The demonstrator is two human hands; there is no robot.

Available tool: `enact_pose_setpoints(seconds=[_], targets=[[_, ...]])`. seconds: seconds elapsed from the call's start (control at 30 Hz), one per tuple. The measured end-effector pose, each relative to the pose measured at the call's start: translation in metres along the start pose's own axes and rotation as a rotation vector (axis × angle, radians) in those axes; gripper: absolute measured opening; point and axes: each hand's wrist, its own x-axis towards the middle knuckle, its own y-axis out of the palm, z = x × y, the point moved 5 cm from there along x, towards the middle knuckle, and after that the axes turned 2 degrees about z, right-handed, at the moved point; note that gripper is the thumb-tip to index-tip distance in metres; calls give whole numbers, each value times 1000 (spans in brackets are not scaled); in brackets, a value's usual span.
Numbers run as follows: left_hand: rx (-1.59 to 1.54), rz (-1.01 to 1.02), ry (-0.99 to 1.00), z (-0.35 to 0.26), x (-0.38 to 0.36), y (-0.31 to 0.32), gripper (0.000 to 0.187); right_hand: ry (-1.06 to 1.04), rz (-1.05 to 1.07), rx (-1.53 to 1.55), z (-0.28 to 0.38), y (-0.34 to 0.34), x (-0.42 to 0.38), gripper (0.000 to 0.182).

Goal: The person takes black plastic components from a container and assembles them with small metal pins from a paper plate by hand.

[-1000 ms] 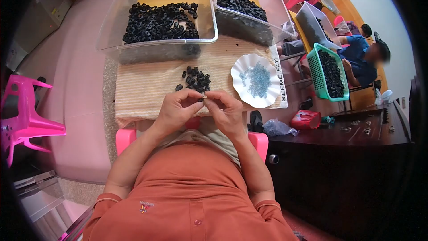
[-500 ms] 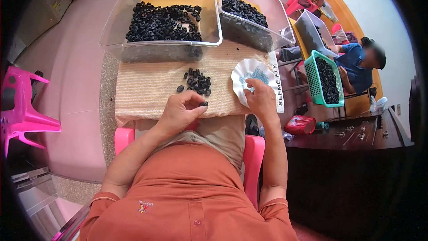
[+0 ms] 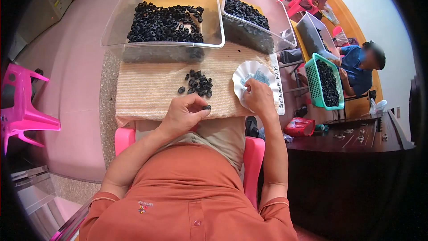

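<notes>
Between the thumb and fingertips of my left hand (image 3: 183, 115) is a small black plastic part (image 3: 207, 107), held low over the near edge of the cloth (image 3: 147, 93). My right hand (image 3: 258, 98) is over a white fluted dish (image 3: 240, 69) with small clear bluish pieces (image 3: 259, 76) in it. The fingers of that hand are pinched together at the dish, and whatever is between them is too small to tell. Beyond my left hand lies a loose pile of black parts (image 3: 199, 84) on the cloth.
Two clear plastic bins (image 3: 214, 40) (image 3: 281, 43) of black parts stand along the far side. Rightward are a green basket (image 3: 315, 80) of black parts, a seated person in blue (image 3: 360, 78), and a dark table (image 3: 356, 140). A pink stool (image 3: 31, 107) stands left.
My right hand's fingers have closed from a spread pose into a pinch over the dish. My left hand keeps the black part nearly in place.
</notes>
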Motion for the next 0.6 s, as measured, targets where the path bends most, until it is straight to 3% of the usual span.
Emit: enact_pose_setpoints(seconds=[0.1, 0.3, 0.6], targets=[[-49, -38, -72, -4, -2, 0, 11, 22, 14, -6, 2, -2, -1, 20], [18, -52, 77, -2, 0, 0, 11, 12, -32, 77, 5, -11, -9, 24], [16, -49, 72, 0, 0, 1, 12, -55, -19, 83, 1, -5, -15, 23]])
